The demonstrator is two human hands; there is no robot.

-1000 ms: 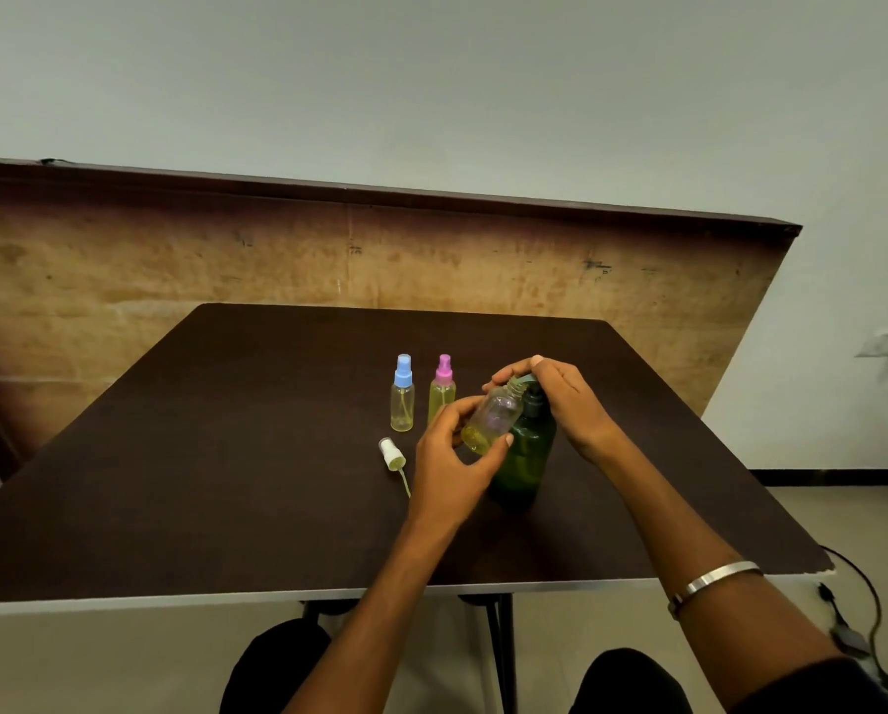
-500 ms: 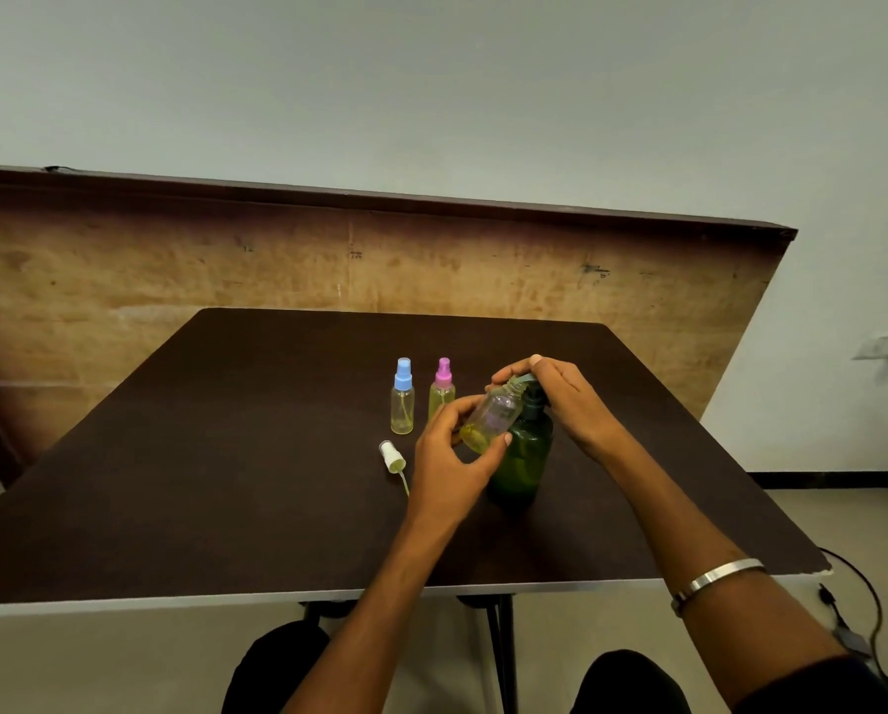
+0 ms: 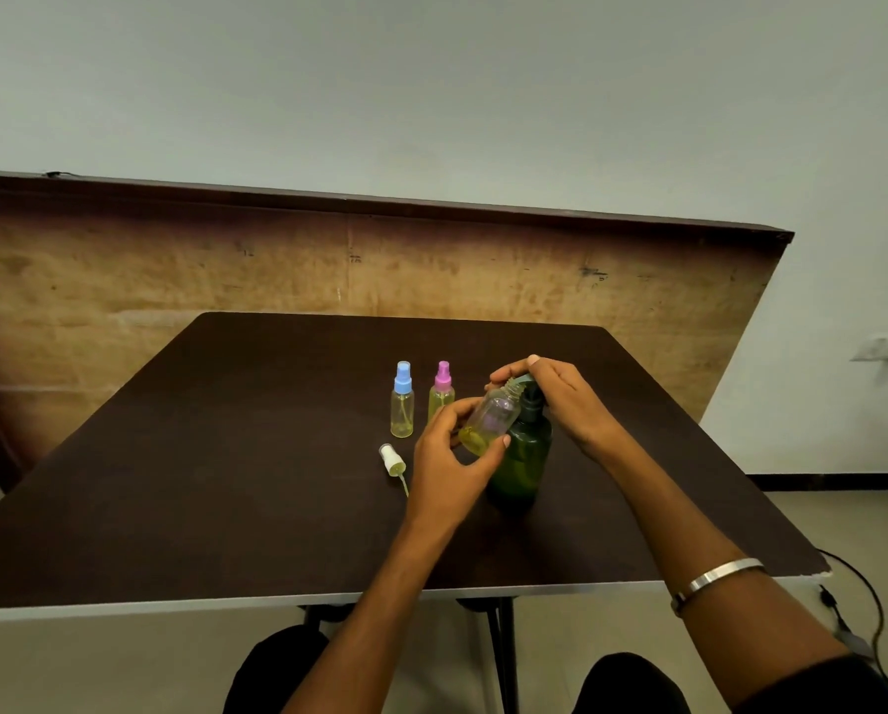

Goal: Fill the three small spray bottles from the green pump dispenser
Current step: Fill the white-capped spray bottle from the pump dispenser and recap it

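Head camera: the left hand (image 3: 444,456) grips an uncapped clear spray bottle (image 3: 488,418), fingers and thumb curled round its lower body, tilting it so the open neck sits just under the spout of the green pump dispenser (image 3: 523,450). The right hand (image 3: 560,394) rests on the pump head, fingers curved over the top — pressing, by the look of it. The dispenser stands upright on the dark table (image 3: 225,481), touching the tilted bottle.

Progress: a shallow pool of yellow liquid sits in the held bottle; it is far from full. The blue-capped spray bottle (image 3: 402,401) and the pink-capped spray bottle (image 3: 441,391) stand upright side by side beyond the left hand, both capped and showing yellowish contents — judged already filled. The white spray cap (image 3: 391,457) lies on the table just left of the left hand, dip tube attached. Remaining: finish filling the third bottle and refit its cap.
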